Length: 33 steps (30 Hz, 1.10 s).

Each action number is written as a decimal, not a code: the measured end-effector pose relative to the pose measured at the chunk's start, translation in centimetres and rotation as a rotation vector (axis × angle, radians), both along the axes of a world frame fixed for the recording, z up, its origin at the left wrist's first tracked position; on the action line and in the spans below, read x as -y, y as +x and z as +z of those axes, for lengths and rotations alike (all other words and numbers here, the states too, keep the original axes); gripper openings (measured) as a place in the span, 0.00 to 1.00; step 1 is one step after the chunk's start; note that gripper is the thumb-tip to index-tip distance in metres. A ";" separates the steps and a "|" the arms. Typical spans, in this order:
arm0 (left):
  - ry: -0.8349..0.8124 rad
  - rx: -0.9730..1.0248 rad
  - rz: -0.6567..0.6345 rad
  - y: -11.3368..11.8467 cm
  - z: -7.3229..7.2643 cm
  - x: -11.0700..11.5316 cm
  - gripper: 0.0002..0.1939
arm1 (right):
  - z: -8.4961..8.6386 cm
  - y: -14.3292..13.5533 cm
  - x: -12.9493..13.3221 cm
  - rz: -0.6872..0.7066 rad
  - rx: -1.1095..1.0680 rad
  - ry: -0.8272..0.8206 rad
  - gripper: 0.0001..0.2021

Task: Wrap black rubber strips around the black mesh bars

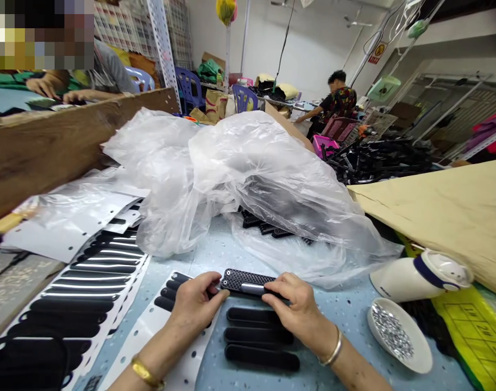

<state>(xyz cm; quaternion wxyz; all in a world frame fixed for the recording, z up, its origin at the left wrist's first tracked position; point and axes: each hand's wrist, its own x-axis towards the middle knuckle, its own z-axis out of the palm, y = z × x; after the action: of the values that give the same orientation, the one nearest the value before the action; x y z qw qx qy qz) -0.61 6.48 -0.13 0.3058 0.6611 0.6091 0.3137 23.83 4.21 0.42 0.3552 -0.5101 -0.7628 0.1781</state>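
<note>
The only view looks from the wearer's head, forward and down, close over the surface (207,247); left hand (196,301) and right hand (300,308) appear low, the far wall (264,49) high.

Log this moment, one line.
left hand: at left end, textured black strip; right hand: pinching its right end; nearer: three smooth strips; right: white bowl, silvery pieces

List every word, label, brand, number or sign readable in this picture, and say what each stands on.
"1", "2", "3": down the grid on the yellow plastic sheet; the marks beside them are too blurred to read.
White bottle: small dark lettering, too blurred to read.
Yellow-and-red wall sign: a symbol and lettering, too small to read.
</note>
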 end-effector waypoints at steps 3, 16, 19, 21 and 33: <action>0.006 -0.030 -0.044 0.8 -0.1 -0.4 0.13 | -0.5 0.0 -0.6 -0.004 0.047 0.055 0.06; -0.042 0.052 -0.155 0.6 -0.2 0.8 0.10 | 0.5 -0.1 0.0 0.074 0.103 0.106 0.07; -0.034 0.087 -0.128 0.7 -0.1 1.1 0.13 | 0.8 -0.8 0.0 0.144 0.116 0.091 0.06; -0.033 0.098 -0.127 0.7 -0.1 1.1 0.13 | 0.8 -1.3 -0.2 0.165 0.116 0.084 0.06; -0.017 0.098 -0.184 0.5 -0.1 0.9 0.10 | 0.3 -2.2 -0.6 0.184 0.154 0.031 0.06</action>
<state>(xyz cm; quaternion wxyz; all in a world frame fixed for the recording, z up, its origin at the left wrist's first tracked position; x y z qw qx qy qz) -0.14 5.54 -0.22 0.3682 0.6956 0.5327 0.3111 21.64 4.82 0.73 0.2857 -0.4447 -0.8340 0.1585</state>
